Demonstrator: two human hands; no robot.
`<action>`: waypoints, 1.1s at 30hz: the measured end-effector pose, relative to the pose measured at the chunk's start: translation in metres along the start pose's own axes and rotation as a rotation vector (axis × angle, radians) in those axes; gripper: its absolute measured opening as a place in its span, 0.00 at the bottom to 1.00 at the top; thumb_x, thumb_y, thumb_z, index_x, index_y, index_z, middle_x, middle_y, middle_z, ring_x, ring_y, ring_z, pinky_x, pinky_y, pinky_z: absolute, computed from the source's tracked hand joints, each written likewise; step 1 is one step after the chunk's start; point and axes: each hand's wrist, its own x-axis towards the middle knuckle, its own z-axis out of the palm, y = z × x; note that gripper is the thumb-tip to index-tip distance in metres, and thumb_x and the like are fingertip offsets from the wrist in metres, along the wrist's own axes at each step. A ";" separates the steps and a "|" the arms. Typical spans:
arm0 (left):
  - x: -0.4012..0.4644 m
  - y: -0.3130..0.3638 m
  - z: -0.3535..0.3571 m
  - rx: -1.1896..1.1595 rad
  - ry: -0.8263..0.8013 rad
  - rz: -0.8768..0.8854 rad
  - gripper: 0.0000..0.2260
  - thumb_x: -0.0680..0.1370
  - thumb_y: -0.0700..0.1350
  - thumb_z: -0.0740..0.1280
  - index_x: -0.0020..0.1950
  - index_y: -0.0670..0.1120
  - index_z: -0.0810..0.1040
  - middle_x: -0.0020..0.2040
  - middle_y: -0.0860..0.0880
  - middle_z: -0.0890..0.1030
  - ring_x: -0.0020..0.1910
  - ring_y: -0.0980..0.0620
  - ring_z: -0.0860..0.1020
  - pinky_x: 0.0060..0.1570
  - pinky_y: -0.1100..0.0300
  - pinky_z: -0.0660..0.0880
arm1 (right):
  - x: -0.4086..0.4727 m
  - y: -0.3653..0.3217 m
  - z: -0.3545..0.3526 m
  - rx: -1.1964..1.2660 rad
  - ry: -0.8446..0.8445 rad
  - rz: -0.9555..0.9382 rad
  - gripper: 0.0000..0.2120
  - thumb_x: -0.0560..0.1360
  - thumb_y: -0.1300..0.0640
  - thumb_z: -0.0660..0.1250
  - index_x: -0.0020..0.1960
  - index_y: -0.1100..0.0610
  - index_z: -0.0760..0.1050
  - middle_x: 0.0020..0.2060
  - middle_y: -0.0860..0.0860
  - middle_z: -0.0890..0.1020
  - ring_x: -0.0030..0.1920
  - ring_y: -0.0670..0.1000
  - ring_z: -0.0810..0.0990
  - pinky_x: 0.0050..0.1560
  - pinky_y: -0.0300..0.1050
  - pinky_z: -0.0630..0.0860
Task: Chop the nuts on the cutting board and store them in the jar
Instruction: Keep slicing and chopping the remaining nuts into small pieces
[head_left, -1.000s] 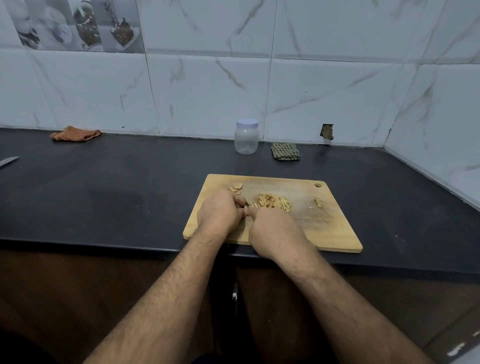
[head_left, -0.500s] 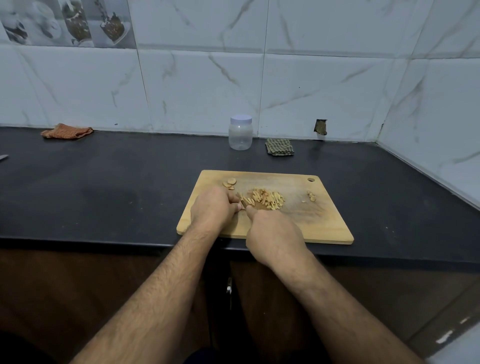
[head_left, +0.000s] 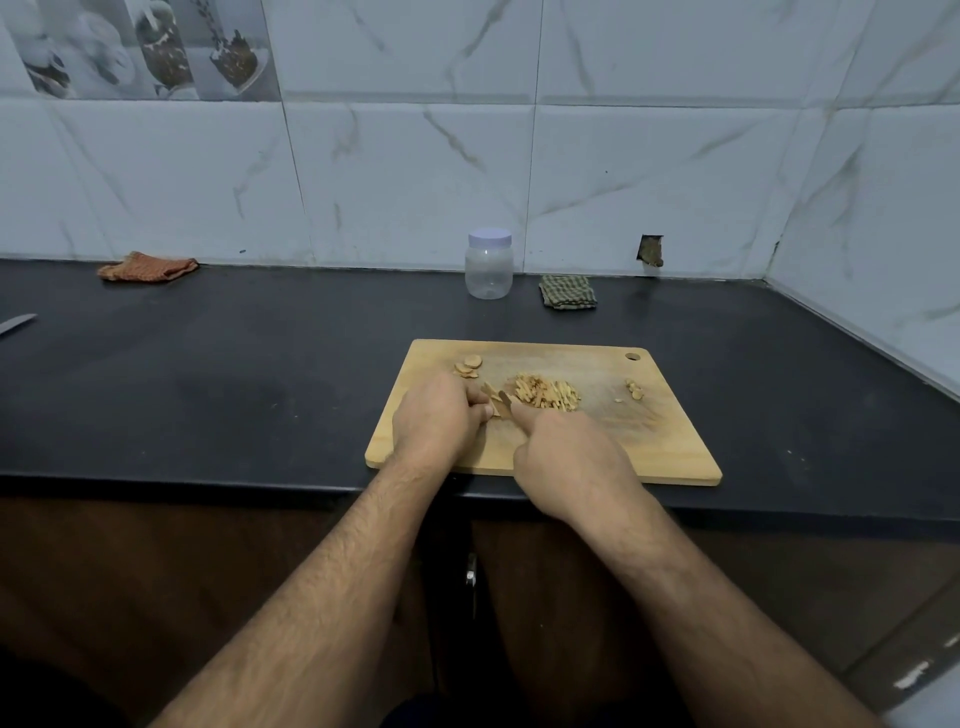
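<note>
A wooden cutting board lies at the front edge of the black counter. On it sits a pile of slivered nuts, a few whole nuts at the back left, and small bits at the right. My left hand pinches a nut against the board. My right hand is closed around a small knife, whose blade tip shows between the hands, right beside the held nut. The clear jar with a pale lid stands closed by the wall, behind the board.
A green checked cloth lies right of the jar. An orange cloth rests at the far left by the wall. Another knife blade pokes in at the left edge. The tiled wall turns a corner at the right.
Both hands stay together at the board's left centre with only small cutting motions. The camera view has shifted slightly; the nut pile looks unchanged.
</note>
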 end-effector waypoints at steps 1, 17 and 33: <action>0.000 -0.001 0.002 0.018 0.009 0.004 0.08 0.78 0.52 0.68 0.55 0.58 0.84 0.52 0.58 0.84 0.47 0.55 0.77 0.40 0.60 0.69 | 0.001 -0.001 0.001 0.006 0.004 -0.007 0.29 0.78 0.61 0.58 0.77 0.46 0.62 0.63 0.52 0.79 0.61 0.54 0.76 0.57 0.47 0.76; 0.002 -0.003 0.006 0.047 0.035 0.004 0.08 0.78 0.53 0.66 0.53 0.60 0.84 0.49 0.58 0.84 0.46 0.53 0.78 0.37 0.60 0.68 | 0.020 -0.023 0.004 -0.092 -0.070 0.016 0.26 0.77 0.64 0.58 0.73 0.48 0.68 0.59 0.52 0.79 0.59 0.54 0.78 0.47 0.47 0.72; -0.001 0.003 -0.001 0.017 0.000 -0.033 0.07 0.78 0.51 0.67 0.53 0.57 0.84 0.53 0.57 0.83 0.53 0.52 0.79 0.46 0.59 0.73 | -0.018 -0.003 0.005 -0.077 -0.059 -0.015 0.33 0.78 0.63 0.58 0.79 0.45 0.56 0.65 0.52 0.75 0.61 0.54 0.75 0.54 0.49 0.77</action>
